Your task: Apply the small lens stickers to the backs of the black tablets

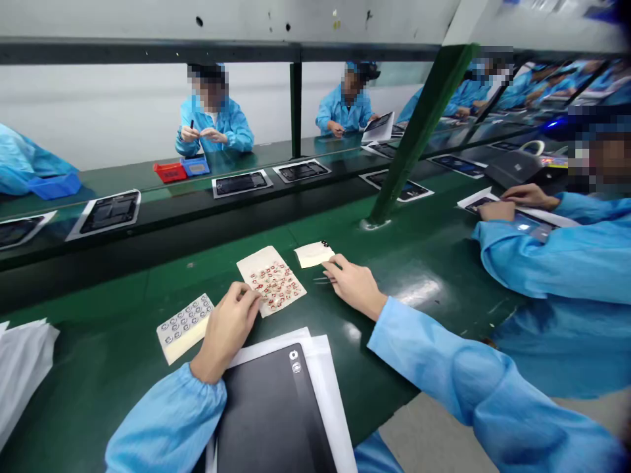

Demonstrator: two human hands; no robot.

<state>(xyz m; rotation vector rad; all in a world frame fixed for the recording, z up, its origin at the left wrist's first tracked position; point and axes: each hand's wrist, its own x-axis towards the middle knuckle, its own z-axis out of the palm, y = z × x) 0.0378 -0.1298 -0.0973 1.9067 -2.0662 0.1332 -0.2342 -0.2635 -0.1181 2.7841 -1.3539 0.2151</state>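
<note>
Touching a cream paper sheet of red stickers with the curled left hand, grip unclear.
Open right hand rests just beside slim steel tweezers.

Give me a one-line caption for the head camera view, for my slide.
Left hand at a sheet of red labels, right hand over tweezers, on a green workbench.

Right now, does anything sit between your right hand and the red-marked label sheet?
Only the metal tweezers at the right hand, pointing toward the red-marked label sheet; nothing else visible stands between them on the green bench.
</note>
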